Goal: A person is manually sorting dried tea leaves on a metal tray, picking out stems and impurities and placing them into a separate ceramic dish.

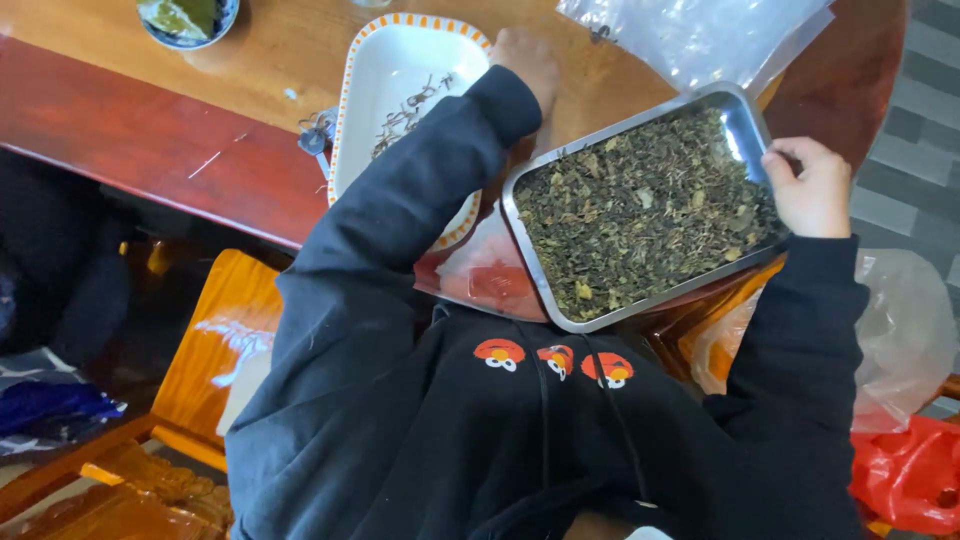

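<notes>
The metal tray sits in the middle right of the frame, on the near edge of the table and sticking out over the person's lap. It is full of dried leaves, dark green and brown, spread in a flat layer.

I think the tray is stiff and smooth, and not very heavy. The leaves look light, dry and crumbly, so they would slide or spill if the tray tipped. The thin rim is the best place to hold it, and one hand on each side would keep it flat.

The right hand is at the right rim of the tray. Its fingers are curled in tight there, and the grip looks closed on the rim. The right arm is bent and comes up along the right side of the frame.

The left hand is far up in the top middle, with the arm stretched out across a white tray with an orange rim. That hand is curled like a fist on the table, but I cannot tell if it holds anything. A few thin stems lie in the white tray, and clear plastic bags lie at the upper right.
</notes>
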